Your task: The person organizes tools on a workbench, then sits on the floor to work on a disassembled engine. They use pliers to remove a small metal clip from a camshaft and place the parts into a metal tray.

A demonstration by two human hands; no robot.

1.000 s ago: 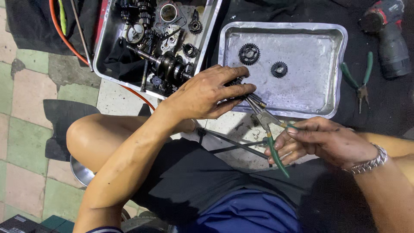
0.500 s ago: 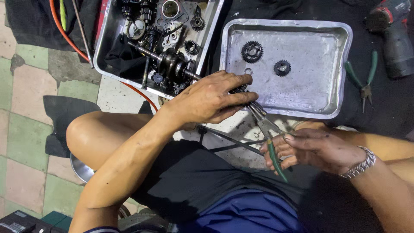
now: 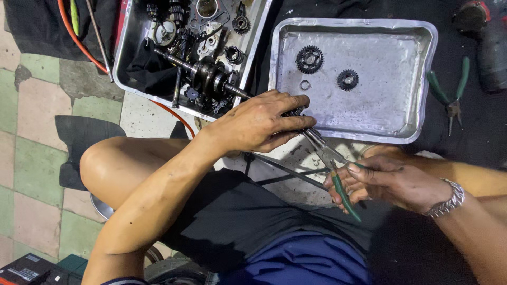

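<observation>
Green-handled pliers [image 3: 330, 163] sit btwn both hands, just below the metal tray [image 3: 422, 113]; right hand [image 3: 383, 182] wrapped round the handles. Left hand [image 3: 261, 121] closed over a dark part at the plier tips, w/ two gears [image 3: 309, 58] lying in the tray.

1. You have one view only, from a camera worn on your head, so no second view shares any part of the scene.
2. It looks almost straight down, over your lap and onto the floor.
3. It sits close: your left hand [image 3: 261, 122] and right hand [image 3: 388, 182] fill the middle.
4. Your knees and shorts take the near edge.
5. At the far edge, a tray of engine parts [image 3: 132, 79] lies left, and a shallow metal tray [image 3: 391, 113] lies right.
6. Tiled floor [image 3: 31, 158] runs down the left side.
</observation>
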